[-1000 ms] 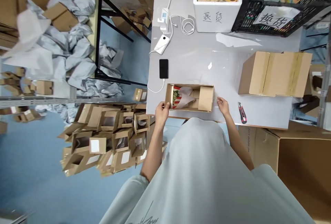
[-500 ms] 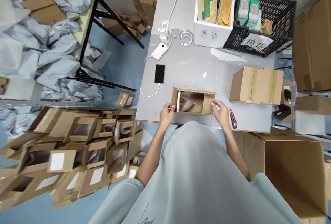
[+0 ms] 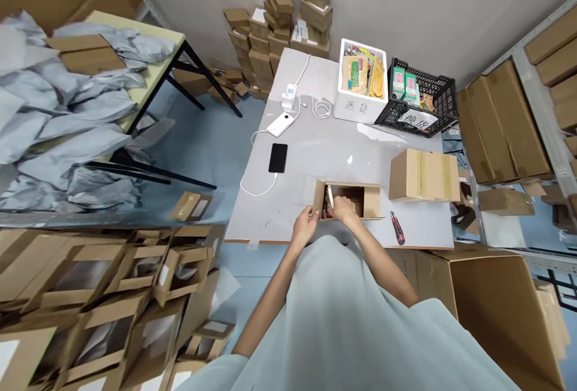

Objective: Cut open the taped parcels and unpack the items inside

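Note:
A small open cardboard box (image 3: 372, 201) stands near the front edge of the table, its flaps folded outward. My left hand (image 3: 305, 225) grips the box's left side, with the thumb at the rim and the fingers against the outside. My right hand (image 3: 345, 207) reaches down into the box, its fingers bent and partly hidden. Close by its fingers, a thin cream-coloured flat piece (image 3: 330, 196) stands tilted at the left end inside. I cannot make out what the right fingers hold. To the right lies a red and black utility knife (image 3: 397, 228).
On the table are a closed carton (image 3: 424, 175), a black phone (image 3: 278, 157) on a cable, a white power bank (image 3: 280, 124), a white foam box (image 3: 359, 111) and a black crate (image 3: 417, 120). Open boxes (image 3: 106, 313) crowd the floor at left; a large open carton (image 3: 491, 313) stands at right.
My right hand has left the box's right flap and moved left into the box. The cream piece now leans tilted. My left hand stays at the left side. The view has tipped upward.

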Tool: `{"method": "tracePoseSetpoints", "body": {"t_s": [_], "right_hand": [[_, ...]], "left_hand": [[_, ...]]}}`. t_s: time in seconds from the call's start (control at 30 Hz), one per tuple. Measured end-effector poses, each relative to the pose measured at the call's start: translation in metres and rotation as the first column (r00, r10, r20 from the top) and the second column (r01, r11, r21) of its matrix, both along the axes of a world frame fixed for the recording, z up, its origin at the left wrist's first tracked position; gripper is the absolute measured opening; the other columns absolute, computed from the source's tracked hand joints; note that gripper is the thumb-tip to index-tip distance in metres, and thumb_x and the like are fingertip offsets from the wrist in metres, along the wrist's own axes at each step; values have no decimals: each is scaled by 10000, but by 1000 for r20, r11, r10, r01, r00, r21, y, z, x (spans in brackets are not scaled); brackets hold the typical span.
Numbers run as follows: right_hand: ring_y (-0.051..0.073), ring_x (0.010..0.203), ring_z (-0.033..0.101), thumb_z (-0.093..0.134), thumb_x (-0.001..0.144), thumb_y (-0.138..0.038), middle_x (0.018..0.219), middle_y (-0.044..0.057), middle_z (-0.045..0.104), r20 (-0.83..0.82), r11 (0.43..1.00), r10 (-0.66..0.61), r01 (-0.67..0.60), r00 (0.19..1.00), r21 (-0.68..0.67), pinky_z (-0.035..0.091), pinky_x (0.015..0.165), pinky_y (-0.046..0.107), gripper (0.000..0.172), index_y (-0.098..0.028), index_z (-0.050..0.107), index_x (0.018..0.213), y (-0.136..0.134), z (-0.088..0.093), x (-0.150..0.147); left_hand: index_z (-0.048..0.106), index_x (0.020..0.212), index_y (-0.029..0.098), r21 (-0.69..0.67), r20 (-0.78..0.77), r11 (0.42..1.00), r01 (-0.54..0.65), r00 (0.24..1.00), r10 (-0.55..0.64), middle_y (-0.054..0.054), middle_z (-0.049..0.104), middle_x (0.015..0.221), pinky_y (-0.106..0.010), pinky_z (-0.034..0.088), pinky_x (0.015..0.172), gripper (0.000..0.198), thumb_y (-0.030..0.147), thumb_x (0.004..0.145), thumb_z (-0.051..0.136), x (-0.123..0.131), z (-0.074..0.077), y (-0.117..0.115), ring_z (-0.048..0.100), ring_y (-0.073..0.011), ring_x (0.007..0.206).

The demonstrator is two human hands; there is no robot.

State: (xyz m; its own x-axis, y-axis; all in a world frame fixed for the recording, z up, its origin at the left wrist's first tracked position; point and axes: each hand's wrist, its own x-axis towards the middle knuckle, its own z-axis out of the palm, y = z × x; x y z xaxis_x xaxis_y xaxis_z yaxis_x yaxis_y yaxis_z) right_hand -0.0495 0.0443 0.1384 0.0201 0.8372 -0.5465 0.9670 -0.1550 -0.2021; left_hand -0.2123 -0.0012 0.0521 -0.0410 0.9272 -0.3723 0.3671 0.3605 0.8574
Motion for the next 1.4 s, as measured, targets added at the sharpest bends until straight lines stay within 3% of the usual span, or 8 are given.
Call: {"method": "tracePoseSetpoints", "body": {"t_s": [0.2, 0.47, 0.7, 0.77, 0.87, 1.0, 1.2, 1.4], "right_hand": [[360, 1211, 842, 741, 1103, -305, 1294, 232, 862, 108, 1000, 17, -16, 994, -12, 641, 994, 397, 249, -161, 892, 1238, -1, 19, 25], [313, 1209, 822, 540, 1185, -256, 1332, 171, 840, 195, 982, 127, -150, 973, 112, 582, 976, 364, 341, -239, 867, 1278, -57, 85, 67], [255, 1075, 797, 575, 1168, -238, 1392, 84, 833, 141, 776, 245, -281, 959, 565, 611, 894, 356, 406, -381, 788, 1483, -126, 131, 116], [262, 1074, 776, 532, 1182, -246, 1477, 68, 809, 137, 690, 201, -239, 970, 684, 624, 898, 384, 457, -419, 751, 1544, -139, 130, 122], [261, 1000, 756, 511, 1187, -257, 1523, 49, 793, 116, 583, 113, -160, 987, 796, 640, 855, 403, 502, -464, 707, 1601, -145, 114, 122], [259, 934, 759, 538, 1181, -247, 1520, 54, 794, 94, 513, 74, -118, 993, 850, 652, 822, 408, 506, -479, 709, 1597, -137, 90, 110], [296, 1108, 837, 664, 1153, -362, 1519, 104, 783, 1, 554, 181, -103, 983, 826, 715, 852, 413, 376, -405, 776, 1509, -126, 90, 106], [251, 828, 853, 589, 1171, -471, 1487, 103, 788, -368, 541, 174, 224, 913, 811, 743, 720, 423, 365, -395, 819, 1444, -115, 96, 110]], "left_hand": [[652, 886, 280, 10, -25, 999, 37, 999, -37, -72, 758, 841, -379, 526, 856, 137, 339, 1003, 615, -9, -1, 5, 783, -334, 904], [733, 936, 262, 47, -49, 994, 99, 994, -97, -108, 818, 972, -389, 572, 890, 138, 341, 979, 628, -12, 6, 15, 807, -344, 983], [771, 1350, 217, 293, -27, 956, 9, 1000, -2, -203, 749, 1502, -487, 596, 1127, 502, 541, 971, 710, -22, 49, 14, 700, -399, 1408], [822, 1250, 235, 283, 124, 959, 10, 991, -46, -184, 805, 1398, -509, 612, 1127, 580, 726, 1006, 632, -23, 75, 11, 737, -400, 1354], [887, 1103, 244, 109, 453, 970, 217, 858, -243, -183, 871, 1189, -535, 651, 1086, 789, 929, 981, 515, -12, 118, 5, 815, -403, 1210], [889, 1238, 280, 74, 626, 953, 293, 730, -273, -139, 857, 1338, -513, 655, 1127, 626, 771, 851, 849, 16, 159, 4, 806, -395, 1297], [873, 1215, 269, 136, 537, 978, 161, 817, -209, -122, 845, 1386, -498, 664, 1116, 559, 627, 786, 882, 28, 175, 24, 811, -388, 1287], [874, 1204, 267, 207, 476, 963, 174, 842, -254, -102, 860, 1340, -492, 683, 1065, 541, 616, 791, 882, 17, 182, 33, 816, -392, 1242]]}}
